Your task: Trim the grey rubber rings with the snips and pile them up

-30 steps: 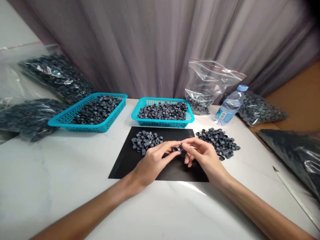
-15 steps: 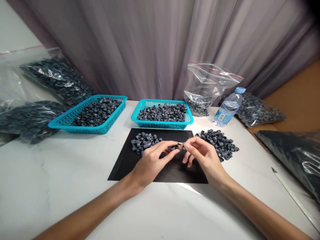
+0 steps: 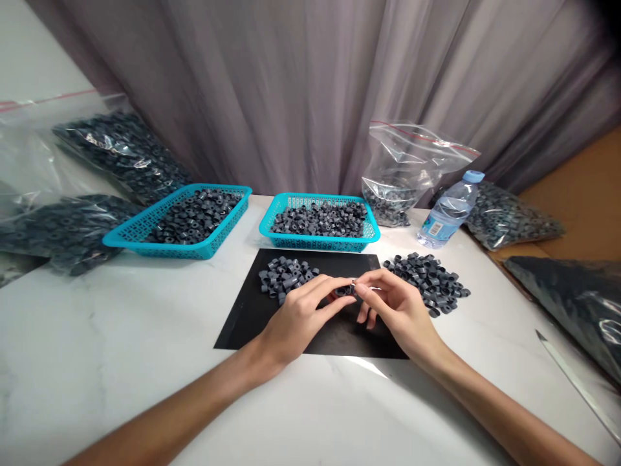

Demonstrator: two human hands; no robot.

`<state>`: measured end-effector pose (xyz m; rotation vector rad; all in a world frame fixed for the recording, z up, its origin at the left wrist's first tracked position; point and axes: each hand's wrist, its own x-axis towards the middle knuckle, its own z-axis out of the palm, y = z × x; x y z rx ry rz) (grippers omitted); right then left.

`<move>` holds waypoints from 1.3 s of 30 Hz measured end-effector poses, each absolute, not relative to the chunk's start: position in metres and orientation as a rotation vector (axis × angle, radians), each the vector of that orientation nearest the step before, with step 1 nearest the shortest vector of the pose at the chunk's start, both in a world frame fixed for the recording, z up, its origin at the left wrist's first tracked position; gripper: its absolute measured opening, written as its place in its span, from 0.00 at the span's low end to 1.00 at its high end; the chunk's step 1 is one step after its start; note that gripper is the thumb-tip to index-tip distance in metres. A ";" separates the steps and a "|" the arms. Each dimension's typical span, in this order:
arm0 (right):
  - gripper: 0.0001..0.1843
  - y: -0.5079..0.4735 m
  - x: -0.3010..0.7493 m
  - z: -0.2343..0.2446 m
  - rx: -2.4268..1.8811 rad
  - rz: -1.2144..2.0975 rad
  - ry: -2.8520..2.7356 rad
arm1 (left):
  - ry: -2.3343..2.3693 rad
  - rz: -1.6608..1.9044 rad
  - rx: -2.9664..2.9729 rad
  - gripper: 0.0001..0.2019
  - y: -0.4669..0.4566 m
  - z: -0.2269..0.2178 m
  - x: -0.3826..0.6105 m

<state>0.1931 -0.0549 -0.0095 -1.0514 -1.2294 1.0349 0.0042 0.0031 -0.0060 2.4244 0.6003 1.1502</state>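
My left hand (image 3: pixel 298 317) and my right hand (image 3: pixel 395 307) meet over a black mat (image 3: pixel 262 317) on a white table. Both pinch one small grey ring (image 3: pixel 345 290) between their fingertips. A small pile of grey rings (image 3: pixel 286 273) lies on the mat just beyond my left hand. A larger pile of grey rings (image 3: pixel 429 275) lies on the table right of my right hand.
Two turquoise baskets (image 3: pixel 145 226) (image 3: pixel 320 243) of grey rings stand behind the mat. A zip bag (image 3: pixel 407 175) and a water bottle (image 3: pixel 449 210) stand at the back right. Filled bags lie at far left (image 3: pixel 72 223) and right (image 3: pixel 572 298). A blade-like strip (image 3: pixel 572 378) lies at the right edge.
The hands stay together on the ring with only small finger movements. The view has shifted slightly.
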 end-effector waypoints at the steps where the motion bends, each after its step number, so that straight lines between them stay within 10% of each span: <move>1: 0.14 -0.055 0.193 -0.010 -1.054 1.033 -1.231 | 0.605 1.134 2.418 0.12 0.003 -0.006 0.004; 39: 0.12 -0.059 0.194 -0.016 -1.195 0.783 -1.471 | 0.875 0.899 2.343 0.06 0.004 -0.011 0.008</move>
